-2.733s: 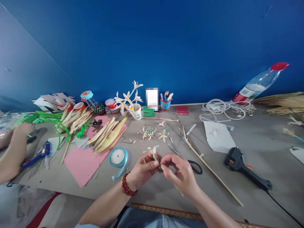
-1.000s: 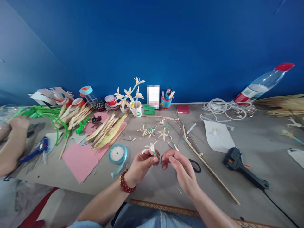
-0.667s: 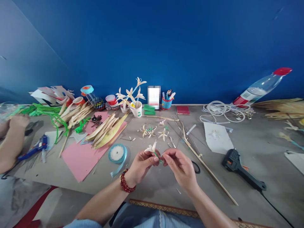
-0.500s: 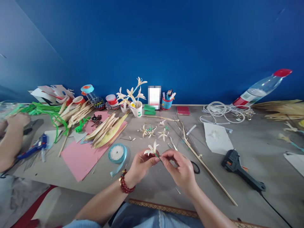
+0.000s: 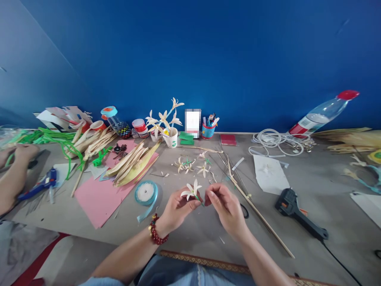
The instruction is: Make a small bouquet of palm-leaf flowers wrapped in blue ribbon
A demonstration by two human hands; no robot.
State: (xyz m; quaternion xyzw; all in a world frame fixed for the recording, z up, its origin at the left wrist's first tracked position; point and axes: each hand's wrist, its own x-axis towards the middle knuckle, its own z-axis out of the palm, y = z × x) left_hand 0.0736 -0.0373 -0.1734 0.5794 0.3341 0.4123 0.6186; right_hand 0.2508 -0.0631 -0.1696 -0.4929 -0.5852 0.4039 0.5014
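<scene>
A white flower point(image 5: 192, 190) with pointed petals and a short green stem is pinched between the thumb and fingers of my left hand point(image 5: 177, 208), which has a red bead bracelet at the wrist. Just to the right of the stem is my right hand point(image 5: 226, 204), its fingers curled together and apart from the flower; whether something small is between its fingertips is too small to tell. Beyond my hands, more cream flowers point(image 5: 203, 169) lie on the grey table point(image 5: 190, 234). A roll of light blue ribbon point(image 5: 145, 192) lies to the left of my left hand.
To the right lie a long stick point(image 5: 264, 220), a black glue gun point(image 5: 300, 214) and white paper point(image 5: 270, 174). Pink paper point(image 5: 97, 200), dried husks point(image 5: 131, 163) and a blue glue gun point(image 5: 41, 184) are at the left, near another person's hands point(image 5: 25, 153). Flowers stand in a cup point(image 5: 171, 140).
My right hand has come off the green stem and moved slightly right. My left hand still holds the flower. The view has shifted a little.
</scene>
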